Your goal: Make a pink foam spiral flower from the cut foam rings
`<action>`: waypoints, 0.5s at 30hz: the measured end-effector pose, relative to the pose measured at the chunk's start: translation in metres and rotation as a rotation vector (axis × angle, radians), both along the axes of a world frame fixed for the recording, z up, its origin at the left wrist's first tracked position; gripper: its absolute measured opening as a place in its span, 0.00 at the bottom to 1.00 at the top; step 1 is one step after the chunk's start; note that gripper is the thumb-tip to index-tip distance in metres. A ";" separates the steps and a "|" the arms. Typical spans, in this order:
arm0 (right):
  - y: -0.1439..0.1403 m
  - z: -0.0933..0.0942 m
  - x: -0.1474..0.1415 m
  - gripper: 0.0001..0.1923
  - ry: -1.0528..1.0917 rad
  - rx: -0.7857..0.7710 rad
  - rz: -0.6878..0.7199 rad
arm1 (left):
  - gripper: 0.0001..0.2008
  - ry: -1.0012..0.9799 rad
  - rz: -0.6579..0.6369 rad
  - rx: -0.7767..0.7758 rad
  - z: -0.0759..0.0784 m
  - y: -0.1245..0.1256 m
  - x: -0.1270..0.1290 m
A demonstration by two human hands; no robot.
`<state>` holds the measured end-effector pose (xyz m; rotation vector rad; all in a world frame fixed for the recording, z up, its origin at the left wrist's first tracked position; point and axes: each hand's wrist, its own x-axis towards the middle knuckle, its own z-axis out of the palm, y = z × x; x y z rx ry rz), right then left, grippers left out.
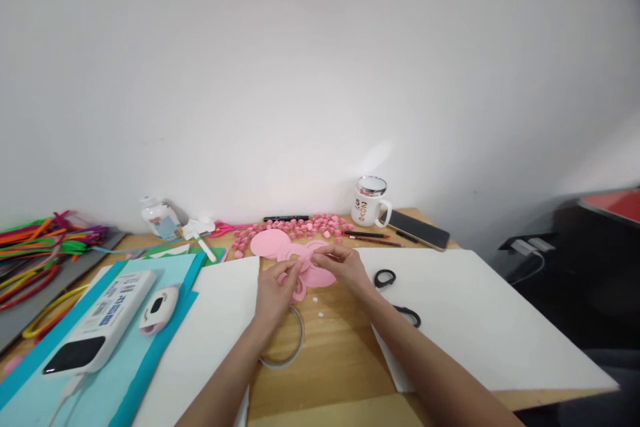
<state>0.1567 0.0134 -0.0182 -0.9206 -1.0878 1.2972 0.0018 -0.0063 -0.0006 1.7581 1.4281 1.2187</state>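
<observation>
My left hand point(276, 287) and my right hand point(345, 265) are close together above the middle of the table, both with fingers pinched. Between the fingertips is a small pink paper piece point(303, 261); its exact shape is partly hidden. Under and behind it lie several overlapping pink paper circles point(320, 277), and a larger pink disc point(270, 243) rests further back. A roll of tape point(301, 330) lies flat beside my left wrist. Two tiny white bits point(321, 315) are on the wood. Black scissor handles point(385, 277) show beside my right forearm, which covers the rest.
Behind the circles are pink pom-poms point(320, 221), a black marker point(286, 218), pencils point(367, 235), a white mug point(367, 207) and a phone point(420, 229). White sheets point(480, 320) flank the hands. At left are a power bank point(103, 320), teal paper point(150, 360) and pipe cleaners point(47, 240).
</observation>
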 end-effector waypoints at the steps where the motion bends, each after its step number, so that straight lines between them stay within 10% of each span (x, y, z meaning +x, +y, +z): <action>1: 0.001 -0.001 0.000 0.12 0.008 -0.001 0.008 | 0.12 -0.005 0.004 0.001 0.000 0.000 0.000; 15: 0.000 0.004 0.000 0.11 0.044 -0.021 0.013 | 0.12 0.015 -0.010 0.014 -0.001 0.001 0.000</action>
